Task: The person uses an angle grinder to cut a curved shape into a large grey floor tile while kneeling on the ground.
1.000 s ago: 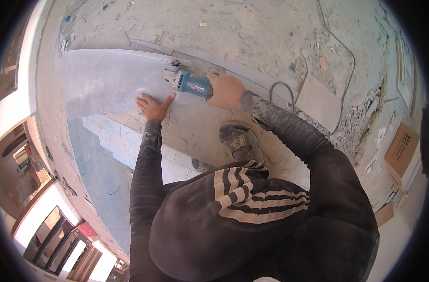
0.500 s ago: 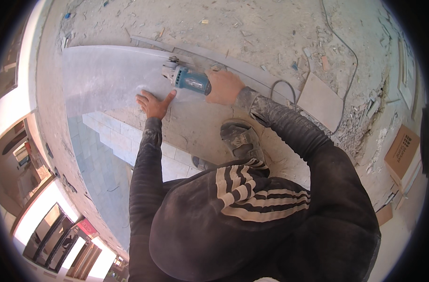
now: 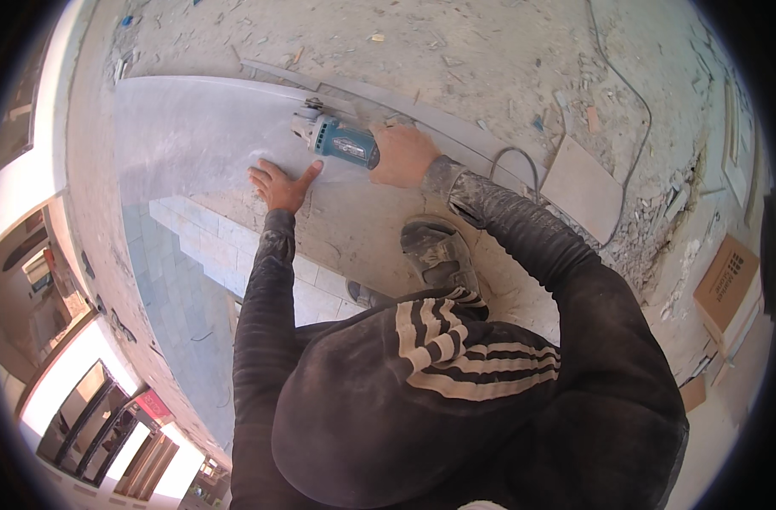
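My right hand (image 3: 405, 155) is wrapped round the rear body of a teal angle grinder (image 3: 344, 144). Its grey metal head points left, and the disc end meets the far edge of a large grey tile slab (image 3: 192, 119). Pale dust blurs the slab's surface around the grinder. My left hand (image 3: 283, 184) rests on the slab's near side with fingers and thumb spread, just short of the grinder's body. How deep the disc sits in the slab cannot be made out.
Long offcut strips (image 3: 439, 121) lie beyond the slab. A power cable (image 3: 630, 110) curves over the dusty floor at right, past a loose square tile (image 3: 582, 189) and rubble (image 3: 651, 217). My sandalled foot (image 3: 439, 251) is close by. A cardboard box (image 3: 726, 285) stands far right; paving (image 3: 180, 280) lies left.
The grinder in my right hand has edged slightly left along the slab's far edge. My left hand keeps its place on the slab, and the whole view has shifted a little.
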A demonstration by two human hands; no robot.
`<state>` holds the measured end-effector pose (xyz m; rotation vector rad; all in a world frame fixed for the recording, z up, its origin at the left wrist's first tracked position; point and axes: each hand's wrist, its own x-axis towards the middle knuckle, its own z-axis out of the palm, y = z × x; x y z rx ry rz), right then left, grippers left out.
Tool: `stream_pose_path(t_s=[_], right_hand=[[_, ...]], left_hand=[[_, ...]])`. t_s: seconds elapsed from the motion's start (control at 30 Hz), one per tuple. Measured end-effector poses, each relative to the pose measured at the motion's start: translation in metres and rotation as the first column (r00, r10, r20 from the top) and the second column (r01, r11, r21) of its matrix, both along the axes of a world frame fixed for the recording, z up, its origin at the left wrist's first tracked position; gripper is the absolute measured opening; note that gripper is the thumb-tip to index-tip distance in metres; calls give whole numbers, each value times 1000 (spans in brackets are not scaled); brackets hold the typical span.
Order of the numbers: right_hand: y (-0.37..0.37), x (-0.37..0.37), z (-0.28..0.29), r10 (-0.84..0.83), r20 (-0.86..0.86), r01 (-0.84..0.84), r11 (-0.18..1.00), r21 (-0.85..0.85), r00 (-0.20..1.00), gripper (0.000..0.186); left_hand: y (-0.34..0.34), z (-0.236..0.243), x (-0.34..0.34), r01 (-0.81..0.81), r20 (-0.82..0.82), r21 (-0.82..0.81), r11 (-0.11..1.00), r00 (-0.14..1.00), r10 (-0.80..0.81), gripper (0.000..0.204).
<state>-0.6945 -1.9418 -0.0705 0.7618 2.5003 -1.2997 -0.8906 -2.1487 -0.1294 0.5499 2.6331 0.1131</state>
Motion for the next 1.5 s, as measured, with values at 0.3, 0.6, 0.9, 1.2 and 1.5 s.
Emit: stream_pose_path(t_s=[0.3, 0.6, 0.9, 1.2, 1.5], right_hand=[[-1, -7, 2, -14, -50, 17, 998, 62, 999, 57], [0, -10, 3, -5, -50, 7, 999, 36, 999, 57], [-1, -11, 2, -7, -66, 10, 999, 44, 998, 55], [0, -18, 2, 16, -19, -16, 1000, 9, 1000, 55], [0, -25, -1, 29, -55, -27, 999, 22, 998, 63]], left_hand=[[1, 0, 1, -3, -6, -6, 1000, 1000, 3, 141], [1, 2, 2, -11, -3, 2, 1000, 1000, 11, 140], [4, 8, 5, -37, 24, 20, 999, 999, 37, 141], [5, 8, 5, -24, 25, -21, 999, 999, 25, 141], [6, 10, 5, -25, 26, -9, 1000, 999, 25, 140]])
